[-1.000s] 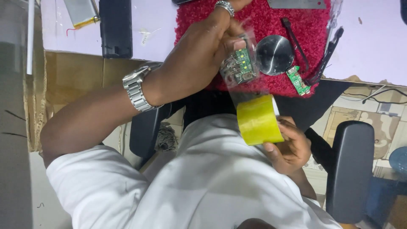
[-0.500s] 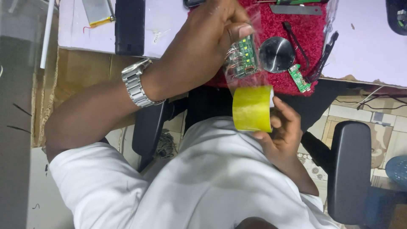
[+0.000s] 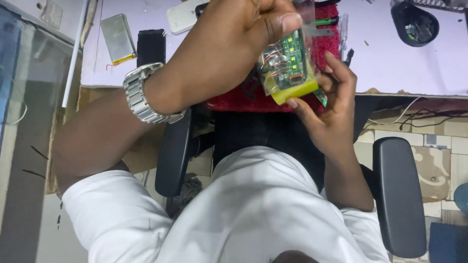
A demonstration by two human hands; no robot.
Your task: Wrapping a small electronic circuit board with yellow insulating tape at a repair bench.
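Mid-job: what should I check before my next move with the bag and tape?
1. Left hand pinches the bag at its top: ok.
2. Circuit boards are inside the bag: ok.
3. Right hand has fingers around the tape: ok.
4. Tape sits against the bag's lower end: ok.
5. Bag is sealed: cannot tell.
6. Room on the red mat: cannot tell, it is mostly hidden.

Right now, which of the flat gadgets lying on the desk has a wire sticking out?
The silver flat pack, farthest left, with a yellow end and a thin red wire. The black slab and white device beside it show none.
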